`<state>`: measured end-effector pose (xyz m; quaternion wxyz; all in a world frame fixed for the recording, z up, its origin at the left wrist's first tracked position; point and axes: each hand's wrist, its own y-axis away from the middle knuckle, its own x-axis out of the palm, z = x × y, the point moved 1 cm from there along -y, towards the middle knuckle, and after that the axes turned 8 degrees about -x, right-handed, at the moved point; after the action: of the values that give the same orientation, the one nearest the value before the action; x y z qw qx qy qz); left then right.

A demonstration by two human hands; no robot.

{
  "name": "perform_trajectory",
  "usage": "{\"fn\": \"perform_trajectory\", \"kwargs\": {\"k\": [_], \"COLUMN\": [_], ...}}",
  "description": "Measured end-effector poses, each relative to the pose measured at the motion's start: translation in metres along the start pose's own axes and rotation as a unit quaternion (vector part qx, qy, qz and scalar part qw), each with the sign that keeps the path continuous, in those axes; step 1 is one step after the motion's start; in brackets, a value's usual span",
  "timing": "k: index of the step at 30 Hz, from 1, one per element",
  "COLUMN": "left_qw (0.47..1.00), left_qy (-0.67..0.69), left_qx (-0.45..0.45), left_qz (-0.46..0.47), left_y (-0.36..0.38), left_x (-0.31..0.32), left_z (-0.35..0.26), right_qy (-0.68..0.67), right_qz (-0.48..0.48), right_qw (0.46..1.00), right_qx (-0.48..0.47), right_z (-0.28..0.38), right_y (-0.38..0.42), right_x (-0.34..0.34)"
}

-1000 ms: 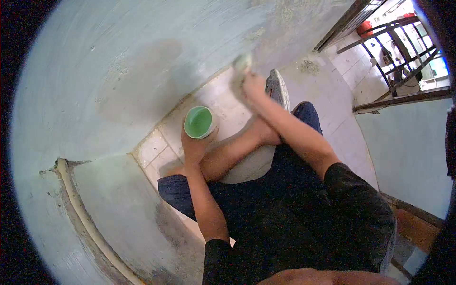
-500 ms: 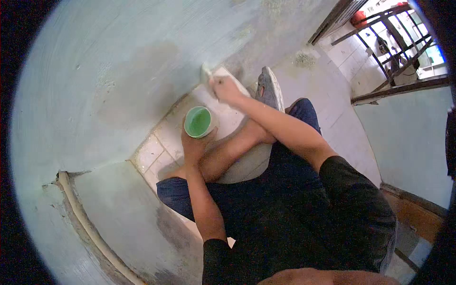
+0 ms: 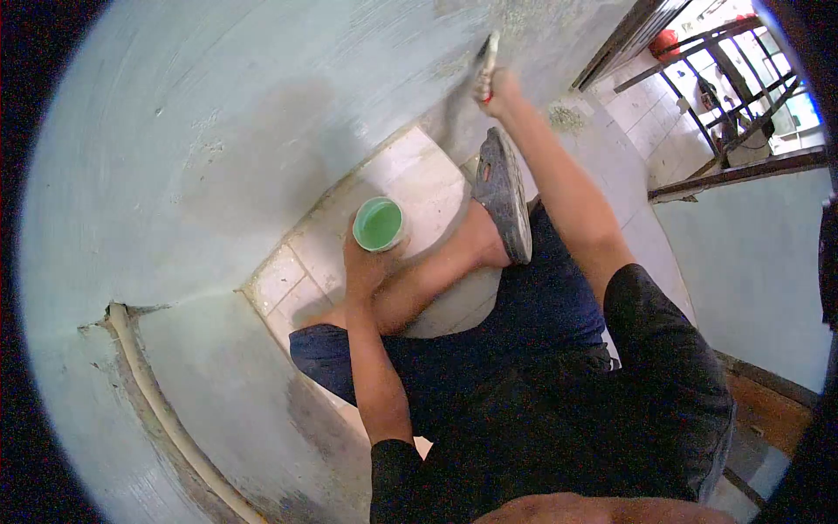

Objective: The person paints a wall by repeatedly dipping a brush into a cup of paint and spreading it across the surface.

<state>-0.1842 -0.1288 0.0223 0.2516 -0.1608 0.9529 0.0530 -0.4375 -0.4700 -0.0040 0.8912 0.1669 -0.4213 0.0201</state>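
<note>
My left hand [image 3: 365, 266] is closed round a pale cup [image 3: 403, 234], held above the tiles near my bent leg. Light green paint [image 3: 378, 227] shows inside it. Farther out, my right hand [image 3: 497, 92] grips a paintbrush [image 3: 492, 51], its head up against the wall [image 3: 288, 79]. A bit of red shows by my fingers, and the brush is slightly blurred. The wall has a pale blue-green coat with greyer, rougher patches around the brush.
My shoe [image 3: 504, 196] rests on the tiled floor [image 3: 419, 166] close to the wall. A pipe [image 3: 161, 406] runs in a groove in the wall at lower left. Dark metal bars [image 3: 724, 87] and a red object [image 3: 664, 44] stand beyond an opening at upper right.
My right hand with the paintbrush has moved up and to the right, from low on the wall near the tile edge. The cup in my left hand has shifted slightly right.
</note>
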Motion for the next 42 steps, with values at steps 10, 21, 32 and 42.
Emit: {"fn": "perform_trajectory", "kwargs": {"k": [10,21,32,42], "left_qw": [0.998,0.998,0.997,0.997], "left_qy": [-0.022,-0.038,-0.065,-0.050], "left_qx": [-0.048,-0.006,-0.014,-0.040], "left_qz": [0.043,0.054,0.039,0.045], "left_y": [-0.004,-0.003,0.000,-0.002], "left_x": [-0.001,-0.001,-0.003,0.001], "left_z": [0.009,0.025,0.010,0.032], "right_qy": [0.089,0.099,0.192,0.119], "right_qz": [0.055,-0.177,-0.011,-0.055], "right_qw": [0.979,0.979,0.967,0.991], "right_qx": [0.172,0.009,0.166,-0.041], "right_z": [-0.103,-0.027,-0.061,-0.105], "right_y": [0.122,0.048,0.131,0.036], "right_x": [0.066,0.069,0.056,0.076]}}
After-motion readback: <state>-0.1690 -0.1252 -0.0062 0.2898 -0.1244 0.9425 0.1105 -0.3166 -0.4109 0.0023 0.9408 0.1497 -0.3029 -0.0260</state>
